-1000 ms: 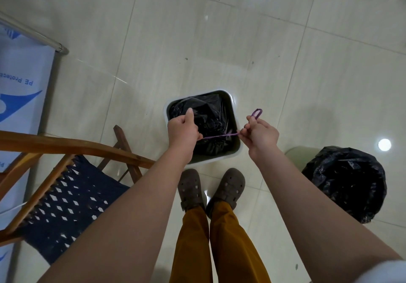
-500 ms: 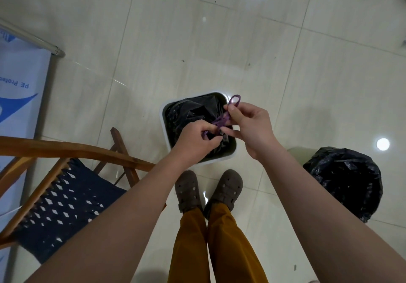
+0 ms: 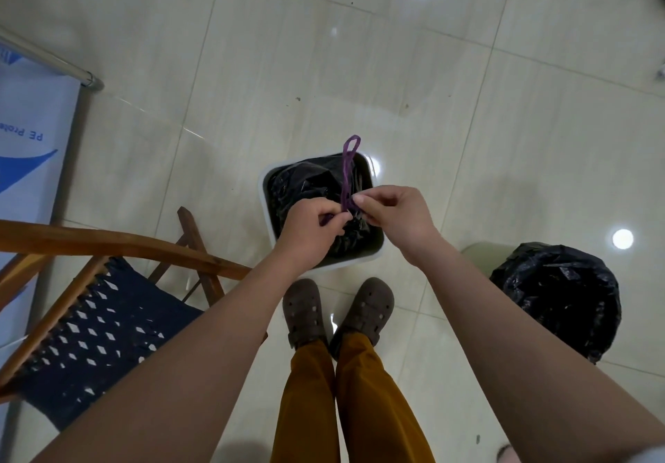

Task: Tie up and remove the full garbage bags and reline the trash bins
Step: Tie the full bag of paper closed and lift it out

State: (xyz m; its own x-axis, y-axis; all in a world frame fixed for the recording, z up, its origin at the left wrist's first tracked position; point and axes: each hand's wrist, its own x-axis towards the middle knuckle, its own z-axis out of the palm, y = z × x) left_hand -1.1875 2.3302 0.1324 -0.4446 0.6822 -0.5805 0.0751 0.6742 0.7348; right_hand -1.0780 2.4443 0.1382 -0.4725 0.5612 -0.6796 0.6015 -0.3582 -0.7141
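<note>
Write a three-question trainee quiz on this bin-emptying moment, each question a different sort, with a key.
1. True or false: both hands pinch the purple drawstring above the white square bin.
2. Multiple choice: the second lined bin stands to the person's A) left, B) right, C) behind the chair.
3. Fill in: the wooden chair has a dark ___ woven seat.

Key: 1 true, left hand and right hand both grip it; 2 B; 3 blue.

Dim; ceiling-light glare; wide-angle distortion
</note>
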